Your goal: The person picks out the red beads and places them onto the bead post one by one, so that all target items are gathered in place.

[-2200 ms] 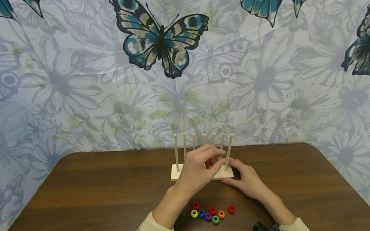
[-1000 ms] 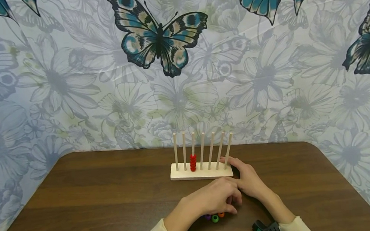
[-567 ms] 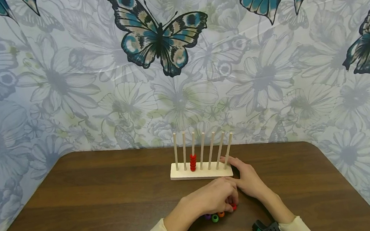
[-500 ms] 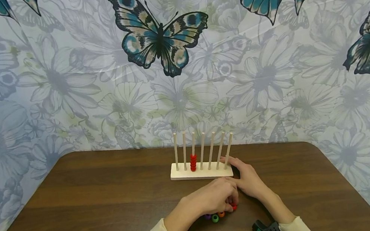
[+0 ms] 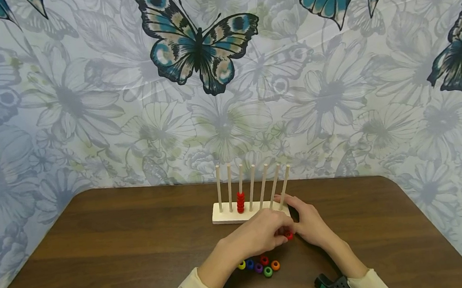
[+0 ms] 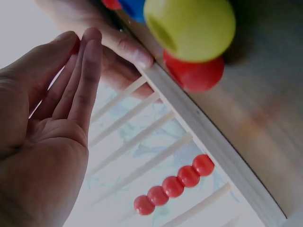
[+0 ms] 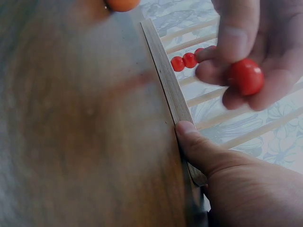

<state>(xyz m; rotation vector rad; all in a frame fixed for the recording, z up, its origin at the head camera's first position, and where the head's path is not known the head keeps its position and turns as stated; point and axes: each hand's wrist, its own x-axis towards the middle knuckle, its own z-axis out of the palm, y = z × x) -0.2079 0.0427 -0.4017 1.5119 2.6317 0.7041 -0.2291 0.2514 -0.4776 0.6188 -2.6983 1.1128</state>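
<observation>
My left hand [image 5: 255, 233] pinches a red bead [image 7: 248, 76] between thumb and fingertips, held just in front of the wooden peg stand [image 5: 225, 218]. My right hand [image 5: 313, 224] grips the stand's right end, thumb on the front edge and fingers behind. Several upright pegs rise from the base. A stack of red beads [image 5: 240, 203] sits on the third peg from the left; the other pegs that show are bare. Behind the left wrist, on the table, lie loose beads: yellow [image 5: 241, 265], blue [image 5: 250, 264], purple [image 5: 258, 268], green [image 5: 268, 272], orange [image 5: 275, 265] and red [image 5: 264, 259].
The brown wooden table [image 5: 98, 251] reaches back to a wall covering [image 5: 104, 105] printed with butterflies and flowers. A black wrist device [image 5: 334, 287] is at the right sleeve.
The left hand came down from the pegs to the loose beads, took the red bead at the right, and has lifted it toward the stand. The right hand stays on the base.
</observation>
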